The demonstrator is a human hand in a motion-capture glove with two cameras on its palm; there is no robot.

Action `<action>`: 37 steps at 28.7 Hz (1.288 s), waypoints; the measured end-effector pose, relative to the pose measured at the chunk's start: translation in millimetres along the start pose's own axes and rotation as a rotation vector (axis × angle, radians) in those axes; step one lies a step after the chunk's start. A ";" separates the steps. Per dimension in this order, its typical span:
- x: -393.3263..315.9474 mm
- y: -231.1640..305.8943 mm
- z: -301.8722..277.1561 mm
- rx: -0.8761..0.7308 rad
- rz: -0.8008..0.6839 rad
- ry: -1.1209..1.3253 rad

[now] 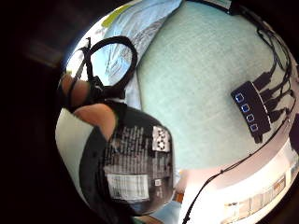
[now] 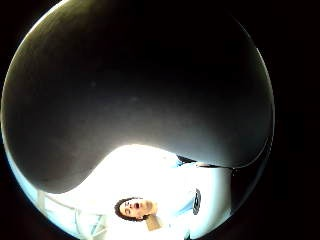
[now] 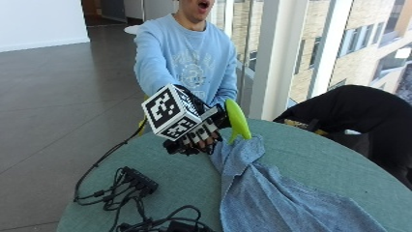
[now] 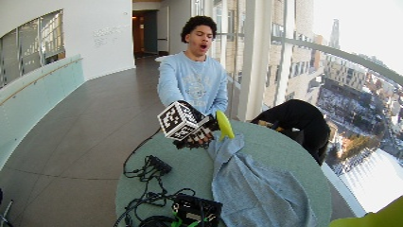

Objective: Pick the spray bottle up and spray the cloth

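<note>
While the gloved right hand [image 3: 196,131] curled its fingers round the spray bottle [image 3: 236,120] raised beside the blue cloth [image 3: 270,193], squeezing the trigger seemingly came next.

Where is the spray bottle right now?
In the outside view, the spray bottle is held up off the table in the gloved right hand, just above the raised end of the blue cloth.

Both outside cameras face the person from across the round table [image 3: 322,159], 1 close, 1 farther back and higher. The 2 palm cameras sit tight against the spray bottle [image 1: 135,163], sharing the cloth [image 3: 270,193] with them.
</note>
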State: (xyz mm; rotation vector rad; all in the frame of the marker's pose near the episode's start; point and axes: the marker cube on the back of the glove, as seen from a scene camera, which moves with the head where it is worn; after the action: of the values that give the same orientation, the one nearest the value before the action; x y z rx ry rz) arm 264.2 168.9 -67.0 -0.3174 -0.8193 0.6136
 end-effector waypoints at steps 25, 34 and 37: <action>-0.4 2.7 8.3 -0.033 0.016 0.015; -0.6 1.6 12.2 -0.040 0.017 0.019; -1.7 1.1 12.4 -0.043 0.015 0.020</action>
State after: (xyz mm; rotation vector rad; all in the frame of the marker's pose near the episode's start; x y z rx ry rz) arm 253.5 169.1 -60.5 -0.3688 -0.8122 0.6068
